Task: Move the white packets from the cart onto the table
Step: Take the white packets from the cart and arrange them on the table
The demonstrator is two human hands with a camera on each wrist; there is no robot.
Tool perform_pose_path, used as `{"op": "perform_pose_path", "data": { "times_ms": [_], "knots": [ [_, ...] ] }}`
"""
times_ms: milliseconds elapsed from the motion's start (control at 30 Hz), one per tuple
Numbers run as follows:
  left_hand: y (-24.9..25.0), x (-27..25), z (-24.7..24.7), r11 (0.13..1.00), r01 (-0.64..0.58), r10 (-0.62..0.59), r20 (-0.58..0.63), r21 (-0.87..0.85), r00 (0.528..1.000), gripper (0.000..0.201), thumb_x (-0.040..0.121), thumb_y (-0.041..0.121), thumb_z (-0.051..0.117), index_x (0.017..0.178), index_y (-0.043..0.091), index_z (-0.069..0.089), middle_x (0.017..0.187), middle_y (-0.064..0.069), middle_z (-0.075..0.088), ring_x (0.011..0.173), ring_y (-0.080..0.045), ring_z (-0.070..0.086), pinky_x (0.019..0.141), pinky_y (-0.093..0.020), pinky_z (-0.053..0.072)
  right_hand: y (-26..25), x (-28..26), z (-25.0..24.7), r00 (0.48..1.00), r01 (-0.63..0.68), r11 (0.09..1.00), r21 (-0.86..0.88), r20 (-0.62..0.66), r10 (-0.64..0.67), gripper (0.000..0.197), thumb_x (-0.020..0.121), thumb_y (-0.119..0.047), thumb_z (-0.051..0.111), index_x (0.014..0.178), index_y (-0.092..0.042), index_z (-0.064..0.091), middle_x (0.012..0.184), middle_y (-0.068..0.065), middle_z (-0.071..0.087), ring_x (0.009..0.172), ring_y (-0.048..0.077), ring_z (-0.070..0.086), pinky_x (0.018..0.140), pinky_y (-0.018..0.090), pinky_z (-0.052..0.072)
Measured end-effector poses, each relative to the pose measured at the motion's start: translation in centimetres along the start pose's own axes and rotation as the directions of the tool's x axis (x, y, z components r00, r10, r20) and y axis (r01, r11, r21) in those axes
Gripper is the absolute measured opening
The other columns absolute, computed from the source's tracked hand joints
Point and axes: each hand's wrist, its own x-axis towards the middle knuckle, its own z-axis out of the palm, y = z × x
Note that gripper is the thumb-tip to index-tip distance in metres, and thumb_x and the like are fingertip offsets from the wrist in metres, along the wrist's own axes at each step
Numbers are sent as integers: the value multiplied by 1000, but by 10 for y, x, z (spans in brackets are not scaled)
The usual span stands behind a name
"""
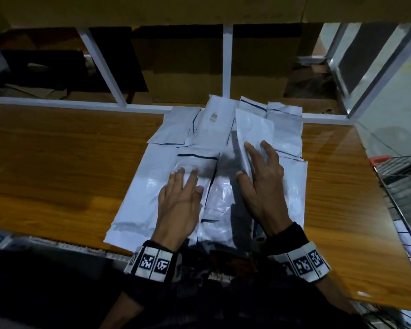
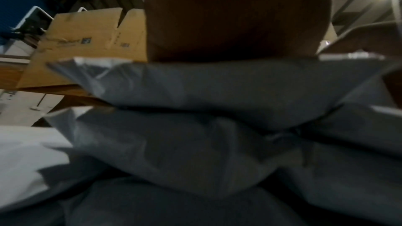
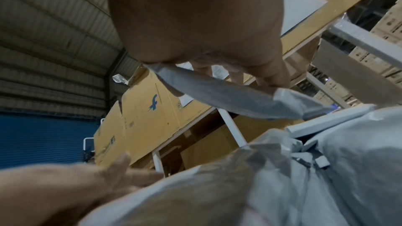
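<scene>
While my right hand (image 1: 262,186) pinches one tilted packet (image 1: 254,136) at 1 o'clock and my left hand (image 1: 179,205) presses flat and open on the pile (image 1: 138,198), the slippery packets may slide apart.

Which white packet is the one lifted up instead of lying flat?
The tilted packet in the right hand, thumb under its edge, fingers on top. The other packets lie flat on the table; the left hand rests on them.

White packets (image 1: 166,129): plastic mailers, some edged with a dark line, spread flat and overlapping in a loose pile on the wooden table (image 1: 57,162), reaching from near edge to far rail. One packet (image 1: 253,129) tilted up on edge above the pile. Wire cart (image 1: 403,169) just beside, right.
</scene>
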Motion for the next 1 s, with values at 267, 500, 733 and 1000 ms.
{"op": "perform_pose_path", "data": {
  "times_ms": [267, 500, 733, 1000],
  "knots": [
    [-17, -6, -31, 922, -99, 36, -173, -375, 984, 54, 101, 54, 23, 142, 29, 49, 149, 5, 45, 140, -11, 36, 115, -44, 32, -19, 3, 4, 999, 18, 996, -84, 44, -14, 65, 87, -48, 37, 149, -29, 37, 158, 9, 24, 140, 35, 30, 112, 47, 29],
    [-69, 14, -65, 885, -74, 10, -140, -459, 990, 45, 102, 52, 38, 136, 29, 56, 139, 5, 54, 130, -16, 46, 108, -43, 41, -46, -1, 15, 992, -87, 993, -80, 87, 94, 65, 89, -45, 39, 152, -32, 30, 160, 6, 21, 145, 32, 23, 113, 41, 21],
    [-146, 53, -77, 847, -173, 149, -90, -502, 985, 41, 100, 48, 48, 131, 25, 61, 127, 4, 63, 112, -15, 60, 90, -37, 52, -98, 37, 69, 979, -151, 956, -252, 95, 180, 72, 85, -52, 30, 153, -30, 26, 158, 14, 22, 142, 38, 26, 112, 51, 29],
    [-203, 100, -67, 899, -42, 42, -10, -436, 999, 32, 99, 37, 54, 126, 23, 64, 120, -3, 68, 106, -21, 62, 92, -38, 51, -134, 109, 140, 919, -233, 881, -412, 202, 338, 66, 90, -49, 38, 151, -28, 27, 155, 17, 22, 134, 50, 28, 109, 58, 29]
  ]
}}
